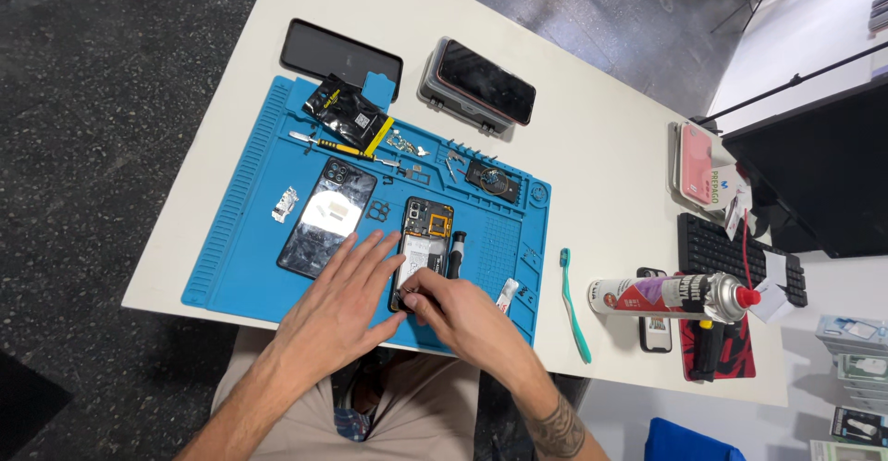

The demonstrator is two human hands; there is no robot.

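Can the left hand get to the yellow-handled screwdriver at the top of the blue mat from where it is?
Probably yes. The left hand lies flat beside the opened phone, holding nothing visible. Only the flat phone back cover lies between it and the yellow-handled screwdriver.

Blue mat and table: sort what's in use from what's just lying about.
In use:
opened phone
left hand flat beside it
right hand pinching at its lower end
blue mat

Lying about:
removed back cover
spray can
teal toothbrush
keyboard
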